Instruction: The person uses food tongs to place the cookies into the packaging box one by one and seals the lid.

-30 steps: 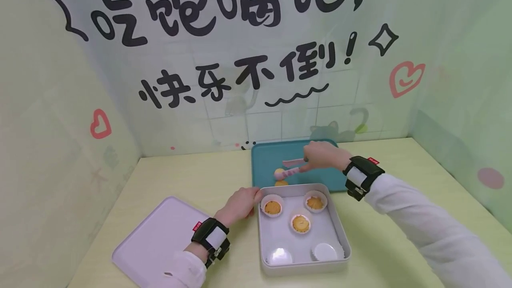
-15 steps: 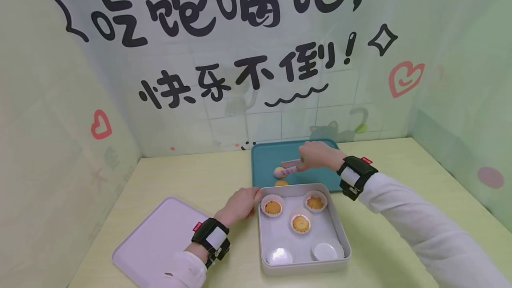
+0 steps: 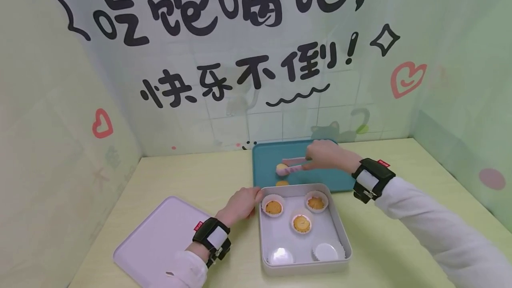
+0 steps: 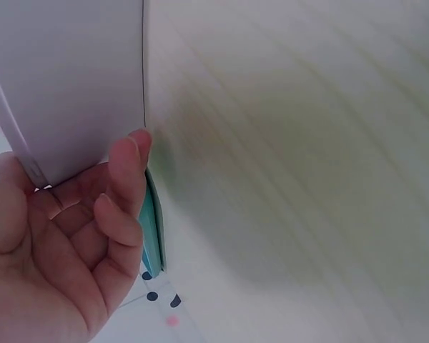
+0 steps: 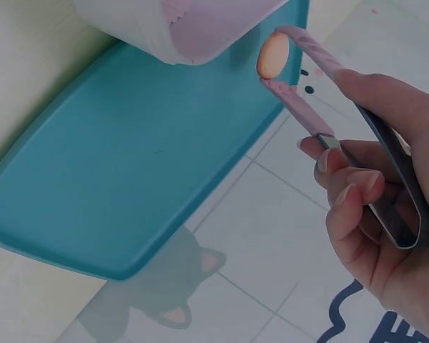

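Note:
My right hand (image 3: 326,154) holds small metal tongs (image 5: 397,164) with pink tips. Between those tips sits a small golden cake (image 5: 274,55), with one tip at each end of it, over the teal tray (image 5: 129,143). Another golden cake (image 3: 282,183) lies on the tray, partly hidden by the wall of the white box (image 3: 304,268). My left hand (image 3: 240,206) grips the far left corner of this box, thumb at the rim and bent fingers (image 4: 125,171) on the outer side. Three cakes, one of them the middle cake (image 3: 302,224), sit in paper cups inside.
In the near half of the box are a bare paper cup (image 3: 326,251) and, to its left, another paper cup (image 3: 280,256) under glare. A pale lilac lid (image 3: 160,234) lies left of the box, under my left forearm. The printed wall (image 3: 232,128) rises behind the tray.
My right hand goes slightly left, then back right. The tongs' tips shift from lying over the cake to standing on both sides of it. The left hand and box stay put.

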Action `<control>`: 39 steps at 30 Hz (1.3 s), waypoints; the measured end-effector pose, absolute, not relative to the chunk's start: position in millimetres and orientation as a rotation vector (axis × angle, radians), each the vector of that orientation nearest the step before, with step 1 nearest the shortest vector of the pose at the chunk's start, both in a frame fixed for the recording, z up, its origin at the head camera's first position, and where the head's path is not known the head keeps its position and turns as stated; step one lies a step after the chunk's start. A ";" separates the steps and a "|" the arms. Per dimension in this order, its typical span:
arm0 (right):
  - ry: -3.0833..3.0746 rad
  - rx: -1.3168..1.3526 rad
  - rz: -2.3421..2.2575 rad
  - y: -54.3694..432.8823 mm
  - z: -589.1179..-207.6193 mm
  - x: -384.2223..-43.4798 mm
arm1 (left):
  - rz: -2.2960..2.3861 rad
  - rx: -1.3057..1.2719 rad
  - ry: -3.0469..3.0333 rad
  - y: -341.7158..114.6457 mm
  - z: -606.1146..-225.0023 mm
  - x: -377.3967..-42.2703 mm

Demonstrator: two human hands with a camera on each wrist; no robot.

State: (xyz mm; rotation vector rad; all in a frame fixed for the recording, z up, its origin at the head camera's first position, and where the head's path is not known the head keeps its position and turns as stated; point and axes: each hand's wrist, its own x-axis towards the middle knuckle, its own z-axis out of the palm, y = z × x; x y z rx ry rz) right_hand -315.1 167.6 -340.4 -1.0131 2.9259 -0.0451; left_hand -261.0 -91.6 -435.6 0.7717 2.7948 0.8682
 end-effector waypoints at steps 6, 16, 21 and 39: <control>2.928 -1.249 -0.063 179.4 -325.6 -288.2 | 0.853 0.781 2.810 -90.6 -434.5 -262.4; 2.819 -1.589 -0.194 191.7 -315.4 -224.1 | 0.854 0.786 2.817 -91.1 -429.7 -261.3; 2.741 -1.743 -0.200 190.3 -324.5 -199.0 | 0.834 0.798 2.839 -91.6 -432.7 -261.8; 2.671 -1.872 0.078 169.7 -344.9 -172.7 | 0.840 0.813 2.842 -89.6 -435.3 -260.3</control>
